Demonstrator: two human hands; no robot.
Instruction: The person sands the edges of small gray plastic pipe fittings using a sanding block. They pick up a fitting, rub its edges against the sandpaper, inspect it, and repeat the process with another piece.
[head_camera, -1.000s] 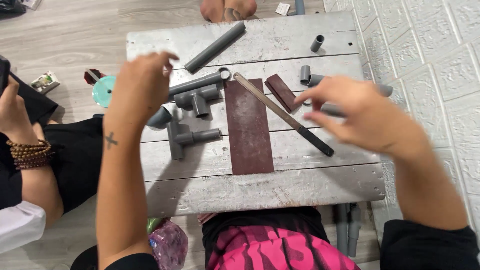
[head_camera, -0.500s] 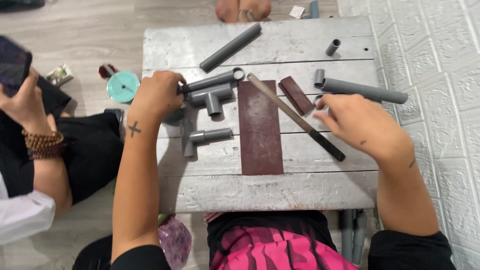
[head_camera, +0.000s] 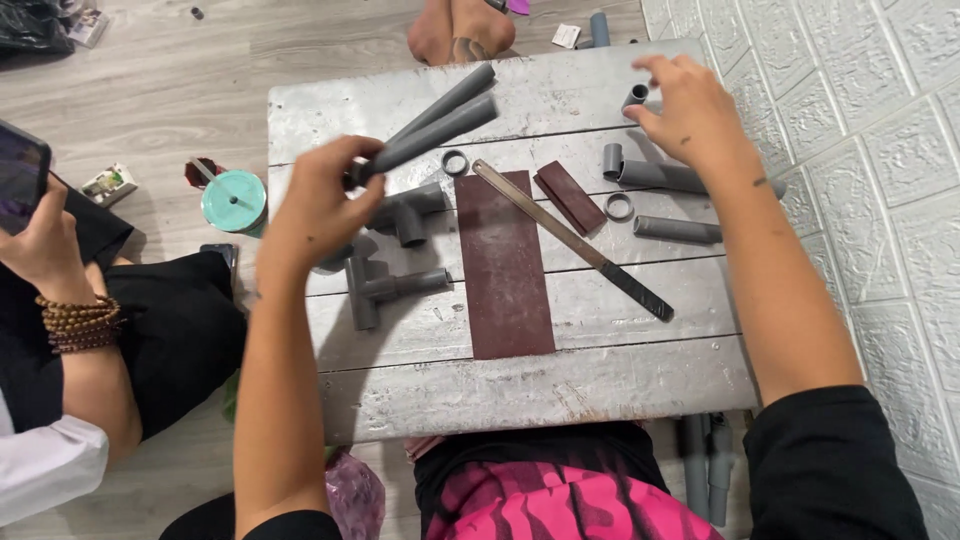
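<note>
the left hand has a closed grip around the near end of a long grey pipe, which is lifted and points up and away toward the far side of the table. a second long pipe lies just beside it, and i cannot tell if the two touch. the right hand is at the far right corner, with fingers curled around a short grey pipe piece; the grip looks closed on it, the piece standing near the table edge.

the only container is a teal cup with lid and straw on the floor, left of the table; what is inside is hidden by the lid.

on the table, a grey tee fitting lies under the left hand and another tee joint is nearer to the person. a dark red sheet lies flat in the middle, a smaller dark red strip is just right of it, and a long flat file lies diagonally between them. two grey rings and some short pipes are on the right part.

the near strip of the table is bare, so there is open room. the right edge is close to a white brick wall. another person's hand holds a phone at the left.
</note>
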